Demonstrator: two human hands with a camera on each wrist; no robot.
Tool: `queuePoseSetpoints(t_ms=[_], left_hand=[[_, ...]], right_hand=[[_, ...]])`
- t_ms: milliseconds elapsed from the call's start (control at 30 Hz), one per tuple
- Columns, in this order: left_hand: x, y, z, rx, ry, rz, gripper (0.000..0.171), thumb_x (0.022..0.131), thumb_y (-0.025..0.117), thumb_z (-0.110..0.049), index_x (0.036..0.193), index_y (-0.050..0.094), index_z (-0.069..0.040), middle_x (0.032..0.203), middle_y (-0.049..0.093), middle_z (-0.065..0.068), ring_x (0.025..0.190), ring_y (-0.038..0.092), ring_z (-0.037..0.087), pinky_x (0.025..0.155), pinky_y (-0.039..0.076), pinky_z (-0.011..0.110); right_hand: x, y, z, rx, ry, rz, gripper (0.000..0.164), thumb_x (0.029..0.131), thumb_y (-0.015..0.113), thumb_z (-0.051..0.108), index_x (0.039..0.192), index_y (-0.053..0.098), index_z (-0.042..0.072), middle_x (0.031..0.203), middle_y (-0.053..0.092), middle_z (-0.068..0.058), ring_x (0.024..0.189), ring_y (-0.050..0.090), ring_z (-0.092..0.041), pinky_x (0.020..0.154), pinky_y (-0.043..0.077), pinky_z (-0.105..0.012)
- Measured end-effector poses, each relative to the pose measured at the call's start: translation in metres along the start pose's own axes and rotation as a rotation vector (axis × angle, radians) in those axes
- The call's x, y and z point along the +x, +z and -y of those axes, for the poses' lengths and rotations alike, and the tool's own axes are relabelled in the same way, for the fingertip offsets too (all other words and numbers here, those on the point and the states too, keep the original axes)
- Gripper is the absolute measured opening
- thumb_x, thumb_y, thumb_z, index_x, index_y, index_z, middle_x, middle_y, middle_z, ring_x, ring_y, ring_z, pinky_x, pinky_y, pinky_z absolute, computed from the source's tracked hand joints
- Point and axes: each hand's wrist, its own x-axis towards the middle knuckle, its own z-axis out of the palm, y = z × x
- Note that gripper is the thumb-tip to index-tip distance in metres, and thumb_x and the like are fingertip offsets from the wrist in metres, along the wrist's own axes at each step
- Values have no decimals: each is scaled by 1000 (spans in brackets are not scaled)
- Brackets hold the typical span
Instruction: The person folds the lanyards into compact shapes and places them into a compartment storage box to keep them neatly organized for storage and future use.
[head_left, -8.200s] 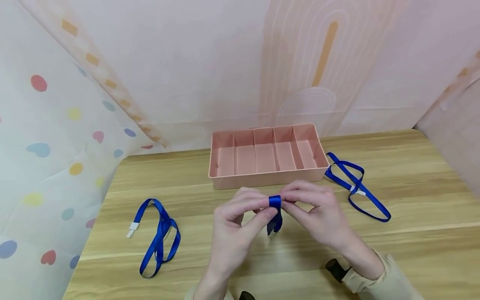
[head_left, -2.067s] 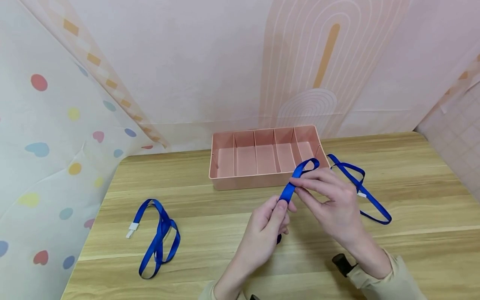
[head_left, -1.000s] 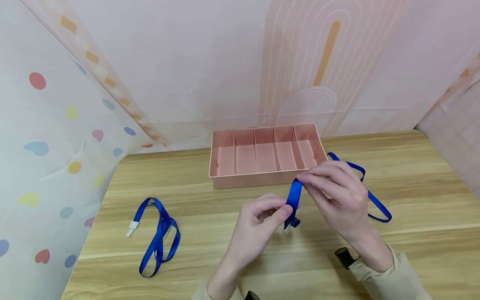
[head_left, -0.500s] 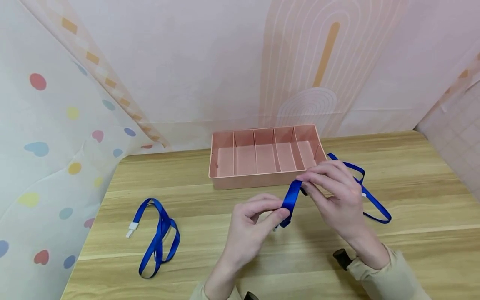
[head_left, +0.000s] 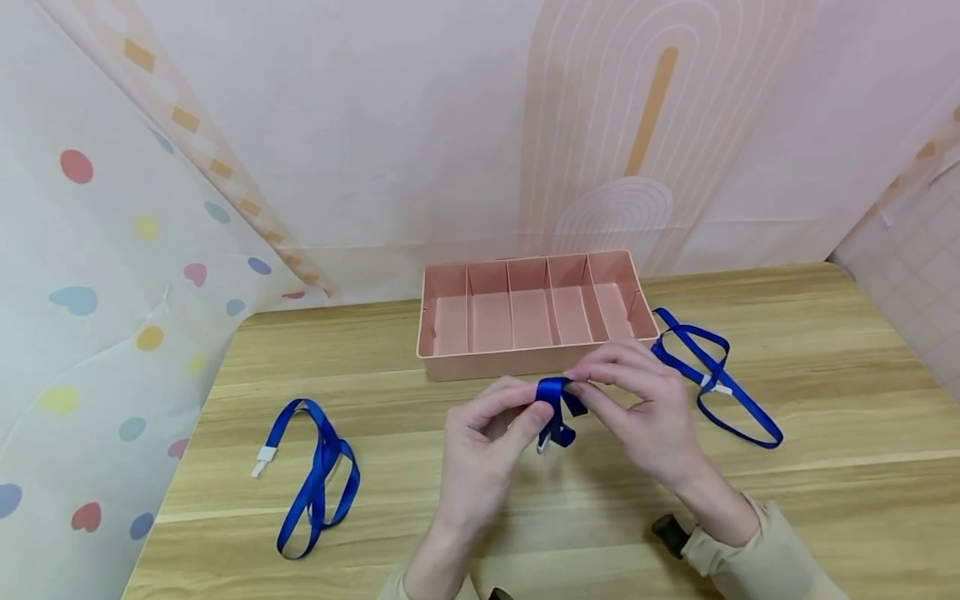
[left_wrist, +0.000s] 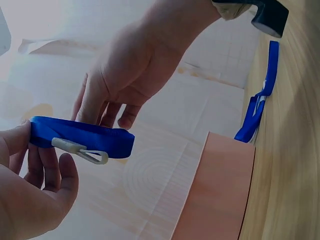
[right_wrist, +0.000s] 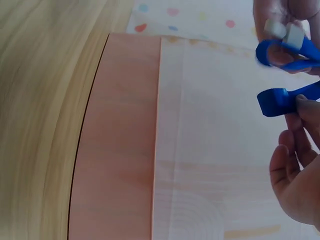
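Both hands hold one blue lanyard (head_left: 552,390) up over the table, in front of the pink tray. My left hand (head_left: 483,446) pinches its folded band between thumb and forefinger, and my right hand (head_left: 643,408) pinches it from the other side with its fingertips. Loops of the band hang below the fingers. A white clip (left_wrist: 80,149) lies along the folded band in the left wrist view. In the right wrist view a rolled end of the band (right_wrist: 272,102) sticks out beyond the right thumb.
The pink tray (head_left: 510,364), split into several compartments, stands at the back against the patterned cloth (head_left: 420,125). A second blue lanyard (head_left: 322,467) with a white clip lies on the left of the table. Another lanyard (head_left: 738,400) lies right of the tray.
Over the last half second both hands have moved left and closer together. The band, stretched between them before, is now bent over with loops hanging. The tray and the other lanyards stay put.
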Motion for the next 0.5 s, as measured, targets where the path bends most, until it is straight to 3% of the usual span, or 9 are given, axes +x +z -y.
queuePoseSetpoints(t_ms=[33, 100, 167, 267, 500], left_hand=[[0, -1, 0, -11, 5, 2, 22, 94, 75, -2, 104, 70, 18, 99, 75, -15, 92, 70, 2, 83, 59, 17], [0, -1, 0, -33, 14, 3, 10, 94, 75, -2, 102, 79, 2, 100, 75, -14, 92, 70, 2, 83, 59, 17], [0, -1, 0, -45, 21, -8, 14, 94, 76, -2, 101, 82, -12, 100, 75, -14, 91, 70, 3, 83, 59, 17], [0, -2, 0, -44, 47, -32, 30, 95, 74, -1, 102, 82, -29, 99, 75, -14, 89, 70, 2, 82, 58, 16], [1, -3, 0, -23, 58, -66, 31, 96, 73, -4, 100, 80, -34, 95, 74, -15, 86, 68, 2, 81, 57, 16]], right_hand=[[0, 1, 1, 9, 11, 5, 3, 91, 80, 3, 93, 80, 1, 90, 75, -12, 96, 66, -5, 84, 52, -16], [-1, 2, 4, 17, 35, 10, 14, 83, 82, -9, 92, 80, 2, 89, 75, -12, 94, 65, -5, 81, 53, -16], [-1, 4, 7, 17, 54, 18, 21, 79, 82, -14, 91, 80, 3, 88, 75, -11, 91, 64, -4, 78, 53, -17], [-3, 6, 10, 18, 76, 32, 16, 81, 83, -10, 91, 80, 3, 88, 75, -11, 88, 62, -3, 75, 51, -17], [-5, 8, 13, -2, 126, 84, 22, 79, 82, -13, 89, 80, 6, 87, 76, -7, 85, 64, -3, 73, 52, -19]])
